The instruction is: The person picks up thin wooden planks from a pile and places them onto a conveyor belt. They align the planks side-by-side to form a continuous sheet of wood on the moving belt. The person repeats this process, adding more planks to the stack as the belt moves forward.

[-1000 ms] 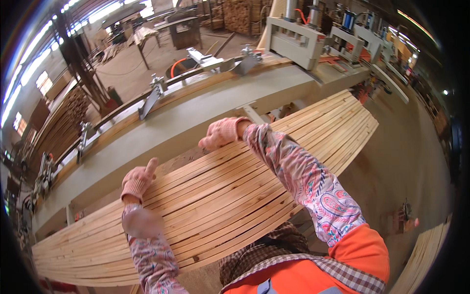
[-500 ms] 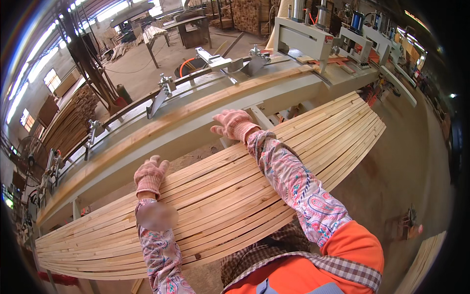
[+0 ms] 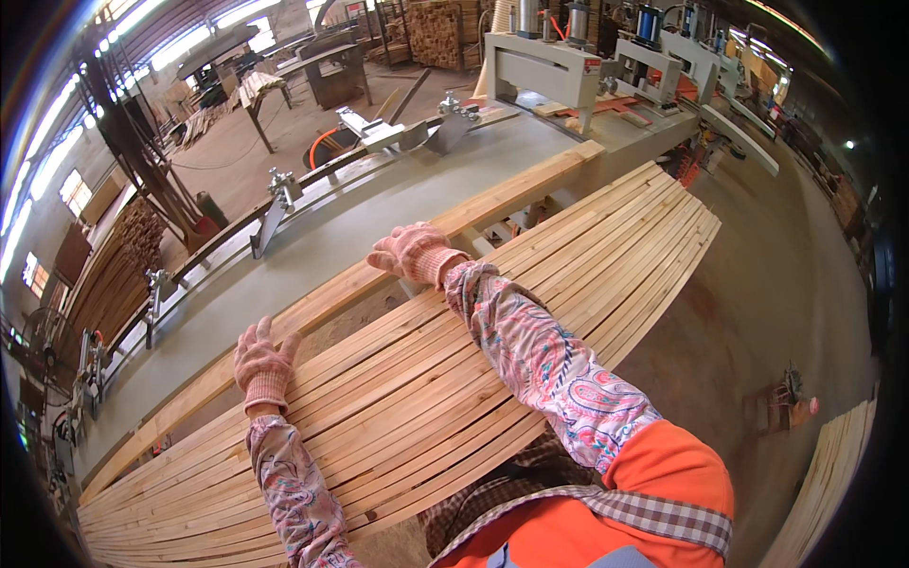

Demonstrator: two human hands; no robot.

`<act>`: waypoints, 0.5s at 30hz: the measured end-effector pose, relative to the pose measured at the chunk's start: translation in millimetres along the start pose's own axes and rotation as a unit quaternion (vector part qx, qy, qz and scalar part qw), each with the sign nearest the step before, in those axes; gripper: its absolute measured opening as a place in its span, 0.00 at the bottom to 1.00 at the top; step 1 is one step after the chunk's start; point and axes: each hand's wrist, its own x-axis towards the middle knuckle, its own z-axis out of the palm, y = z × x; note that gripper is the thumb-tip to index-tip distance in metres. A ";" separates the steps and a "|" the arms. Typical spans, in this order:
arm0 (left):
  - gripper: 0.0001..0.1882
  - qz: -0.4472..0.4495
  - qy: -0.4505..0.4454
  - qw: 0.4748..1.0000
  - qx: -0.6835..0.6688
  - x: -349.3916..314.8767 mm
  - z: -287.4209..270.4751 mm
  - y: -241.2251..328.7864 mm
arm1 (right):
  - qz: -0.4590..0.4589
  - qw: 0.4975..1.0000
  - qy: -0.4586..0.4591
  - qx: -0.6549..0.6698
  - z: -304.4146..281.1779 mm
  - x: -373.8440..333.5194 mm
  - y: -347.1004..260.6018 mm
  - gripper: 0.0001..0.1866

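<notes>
A long pale wooden strip (image 3: 327,301) runs slantwise along the near edge of the grey machine table. My left hand (image 3: 265,364), in a pink knit glove, reaches over it with the fingers apart and stretched past its far edge. Farther right, my right hand (image 3: 415,254), gloved alike, lies over the same strip with its fingers slightly bent and not closed round it. The undersides of both hands are hidden. Below my wrists a broad row of wooden strips (image 3: 417,379) lies side by side, and both forearms cross above it.
The grey machine table (image 3: 379,189) carries metal clamp fittings (image 3: 284,187) along its far side. Pneumatic press frames (image 3: 542,71) stand at its right end. Stacked timber (image 3: 118,256) is at the left, and more strips (image 3: 824,492) lie at the lower right.
The single strip has come toward me across the grey table to its near edge, under my hands. Both hands have shifted slightly left in the picture, and the view has turned a little.
</notes>
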 end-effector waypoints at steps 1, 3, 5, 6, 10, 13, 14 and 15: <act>0.41 0.002 -0.001 1.000 -0.001 3.3 3.0 -1.9 | -0.001 1.000 0.017 -0.003 5.5 2.2 2.5 0.33; 0.41 0.010 0.013 1.000 0.005 7.3 8.8 -6.1 | -0.001 1.000 0.025 -0.002 11.4 12.5 0.3 0.34; 0.40 -0.001 0.009 1.000 0.001 2.7 5.7 -3.1 | -0.033 0.999 0.003 -0.033 18.9 8.6 4.0 0.35; 0.40 -0.007 0.007 1.000 -0.002 0.5 3.0 -0.8 | -0.048 0.998 -0.008 -0.049 20.4 7.8 6.5 0.36; 0.38 0.033 0.049 0.998 -0.001 4.8 10.5 -7.0 | 0.017 0.998 -0.063 -0.011 0.7 12.7 -1.0 0.41; 0.36 0.029 0.069 0.997 0.024 7.4 13.9 -10.7 | 0.078 0.990 -0.115 0.033 -8.9 2.2 -3.2 0.46; 0.35 0.029 0.070 0.997 0.029 6.4 13.7 -11.5 | 0.089 0.986 -0.135 0.050 -7.0 -0.7 -3.0 0.47; 0.34 0.030 0.072 0.996 0.032 3.8 13.6 -10.7 | 0.072 0.984 -0.151 0.064 -4.1 -7.1 1.2 0.48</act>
